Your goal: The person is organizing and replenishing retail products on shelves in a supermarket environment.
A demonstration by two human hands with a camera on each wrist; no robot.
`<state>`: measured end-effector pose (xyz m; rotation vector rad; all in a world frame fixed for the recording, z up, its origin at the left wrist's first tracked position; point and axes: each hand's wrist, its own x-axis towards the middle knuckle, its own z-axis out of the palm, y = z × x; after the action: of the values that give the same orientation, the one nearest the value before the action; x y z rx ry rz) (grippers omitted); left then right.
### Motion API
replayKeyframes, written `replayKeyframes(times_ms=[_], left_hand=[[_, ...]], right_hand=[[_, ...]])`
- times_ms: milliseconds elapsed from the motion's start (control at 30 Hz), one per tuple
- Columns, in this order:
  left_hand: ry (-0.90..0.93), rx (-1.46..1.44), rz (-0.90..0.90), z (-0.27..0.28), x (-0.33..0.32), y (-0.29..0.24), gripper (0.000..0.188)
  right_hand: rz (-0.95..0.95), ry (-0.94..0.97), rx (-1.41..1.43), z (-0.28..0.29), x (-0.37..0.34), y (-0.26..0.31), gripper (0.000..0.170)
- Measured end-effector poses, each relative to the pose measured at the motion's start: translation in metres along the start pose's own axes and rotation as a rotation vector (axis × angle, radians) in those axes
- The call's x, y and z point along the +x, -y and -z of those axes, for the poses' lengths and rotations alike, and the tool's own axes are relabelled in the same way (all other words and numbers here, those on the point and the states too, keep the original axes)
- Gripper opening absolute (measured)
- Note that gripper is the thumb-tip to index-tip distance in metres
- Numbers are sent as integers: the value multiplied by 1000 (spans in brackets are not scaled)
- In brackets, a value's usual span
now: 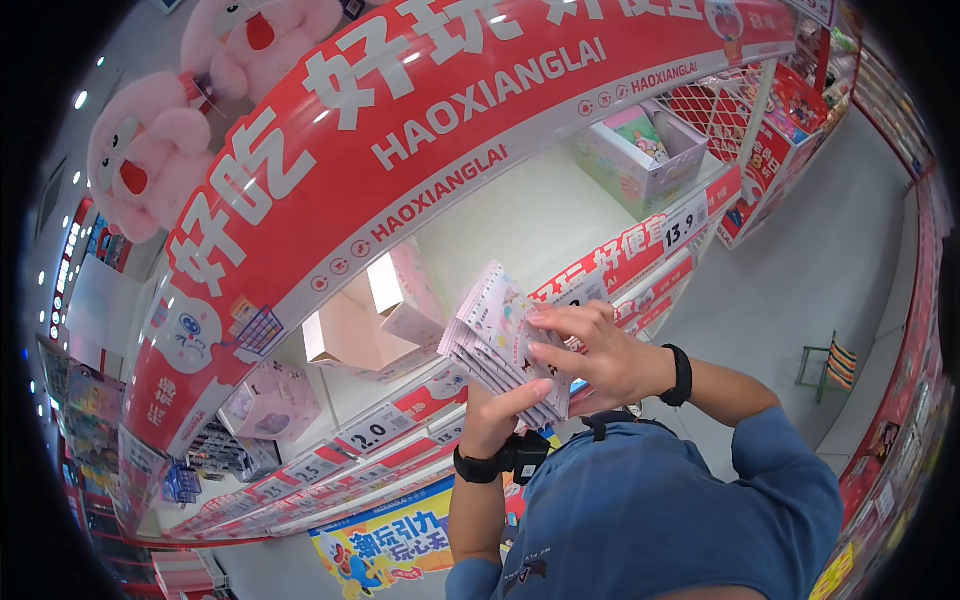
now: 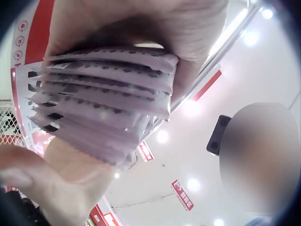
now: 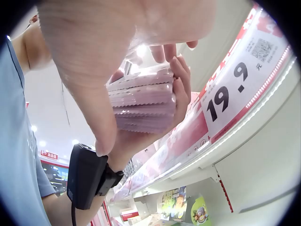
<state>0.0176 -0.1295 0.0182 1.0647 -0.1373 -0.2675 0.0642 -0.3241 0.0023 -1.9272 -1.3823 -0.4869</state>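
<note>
Mid-frame, the left hand [image 1: 492, 418] grips the pink packets [image 1: 497, 322], presumably to keep them bunched, while the right hand [image 1: 612, 358] lays loose fingers against their front.

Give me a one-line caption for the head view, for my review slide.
Left hand grips a stack of pink packets, right hand touching them, beside a shelf with boxes.

A white shop shelf [image 1: 490, 225], edged by a red-and-white price strip [image 1: 610, 265], carries several boxes — among them an open pale-pink carton [image 1: 350, 325]. Left of that carton sits a patterned pink box [image 1: 270, 402]; well to its right — an open-topped printed display box [image 1: 665, 185].
</note>
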Motion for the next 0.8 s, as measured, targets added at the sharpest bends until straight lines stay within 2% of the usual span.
replayKeyframes(times_ms=[100,133,233,333,433,467,567,667,767,800], left_hand=[[156,161,48,1,-2,1,72],[107,223,63,0,-3,7,80],[126,188,169,1,-2,14,84],[139,187,137,2,-1,20,84],[80,128,91,-9,1,10,82],[78,182,15,-7,3,15,79],[15,184,-10,-12,4,16,76],[-14,105,43,-10,2,18,72],[-88,-16,37,-11,-2,19,68],[-70,29,-28,-11,-2,18,69]], right_hand=[[58,-121,-107,-9,-1,-5,90],[77,-141,-131,-11,0,-6,89],[69,-152,-165,-10,0,-5,87],[82,-178,-122,-10,-1,-9,84],[63,-210,-109,-21,-5,-9,82],[49,-219,-117,-24,-7,-9,82],[48,-206,-147,-29,-10,-10,81],[30,-127,-100,-26,-11,-8,90],[-17,50,110,-5,-3,-1,112],[-82,47,253,1,-3,1,118]])
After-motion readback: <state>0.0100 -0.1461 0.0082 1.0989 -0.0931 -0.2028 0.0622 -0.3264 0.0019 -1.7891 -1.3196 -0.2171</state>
